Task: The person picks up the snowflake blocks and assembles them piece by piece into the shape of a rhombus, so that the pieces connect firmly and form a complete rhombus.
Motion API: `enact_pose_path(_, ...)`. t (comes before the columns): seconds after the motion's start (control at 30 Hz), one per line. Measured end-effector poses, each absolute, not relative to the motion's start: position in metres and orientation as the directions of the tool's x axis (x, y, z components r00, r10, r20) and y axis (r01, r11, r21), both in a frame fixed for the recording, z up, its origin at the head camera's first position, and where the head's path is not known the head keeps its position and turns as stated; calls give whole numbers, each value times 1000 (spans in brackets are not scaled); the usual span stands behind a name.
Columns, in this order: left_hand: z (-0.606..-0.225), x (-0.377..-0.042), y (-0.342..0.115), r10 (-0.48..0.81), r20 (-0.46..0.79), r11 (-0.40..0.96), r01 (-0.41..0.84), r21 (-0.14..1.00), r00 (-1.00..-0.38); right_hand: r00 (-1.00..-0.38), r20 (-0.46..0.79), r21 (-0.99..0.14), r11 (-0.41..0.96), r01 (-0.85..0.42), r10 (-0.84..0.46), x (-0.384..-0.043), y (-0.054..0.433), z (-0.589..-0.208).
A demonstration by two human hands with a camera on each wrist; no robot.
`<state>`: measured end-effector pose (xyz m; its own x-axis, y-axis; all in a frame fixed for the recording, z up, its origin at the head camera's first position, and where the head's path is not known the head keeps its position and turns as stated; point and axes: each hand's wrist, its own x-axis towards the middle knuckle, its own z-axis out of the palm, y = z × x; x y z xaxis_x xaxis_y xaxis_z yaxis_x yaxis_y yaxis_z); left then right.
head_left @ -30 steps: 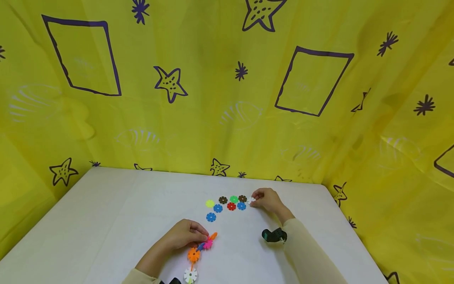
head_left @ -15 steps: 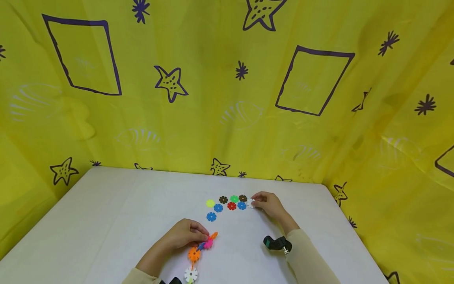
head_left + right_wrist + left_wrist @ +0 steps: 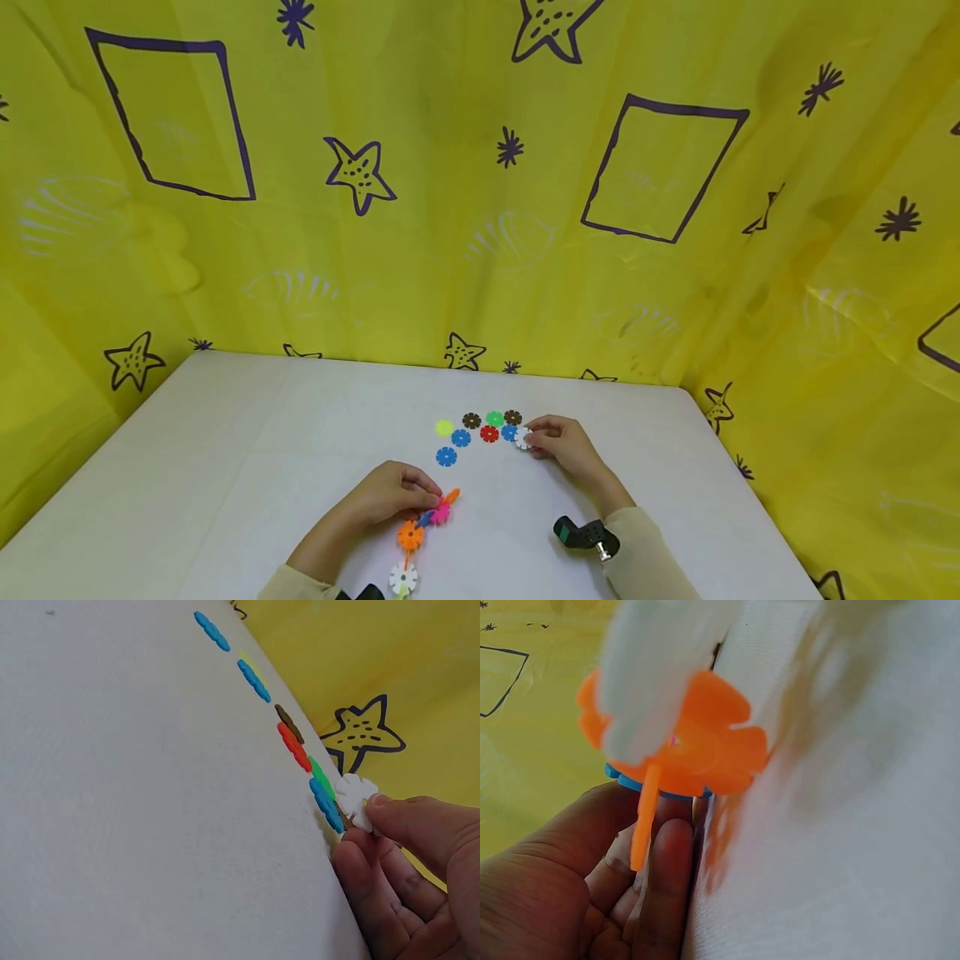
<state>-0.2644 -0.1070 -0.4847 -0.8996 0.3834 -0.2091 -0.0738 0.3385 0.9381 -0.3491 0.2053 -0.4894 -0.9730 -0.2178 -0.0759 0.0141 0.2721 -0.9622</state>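
Both hands are busy over a white table (image 3: 300, 425); the right hand (image 3: 566, 446) has a white disc (image 3: 522, 438) pinched by its edge, thumb on one face and fingertips behind it; the disc sits at the right end of a bunch of loose flower-shaped discs, tilted up in the right wrist view, and it overlaps the nearest blue disc (image 3: 508, 432) from above – can't tell if they actually touch.

The left hand (image 3: 393, 496) is nearer the person, thumb and fingers closed narrow on a linked chain of discs (image 3: 410, 536); the far end has a small orange piece (image 3: 453, 495) and a pink disc (image 3: 441, 512) right at the fingertips, then blue, orange and white ones running toward the bottom edge; exactly which piece the fingers grip is hard to tell.

The loose ones lie flat beyond the left hand: yellow (image 3: 444, 427), two brown, green (image 3: 495, 418), red (image 3: 489, 433) and blue ones, with one blue disc (image 3: 446, 456) a bit closer to the chain; behind it all hangs a yellow cloth (image 3: 420, 275) with starfish drawings – and both sleeves are beige.
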Motion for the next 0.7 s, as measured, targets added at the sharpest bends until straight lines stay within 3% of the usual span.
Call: enact_pose_path(0.7, -484, -263, -108, 388, -193, 321, -64, 945, -901, -944, -67, -976, 218, -5, -322, -326, 158, -492)
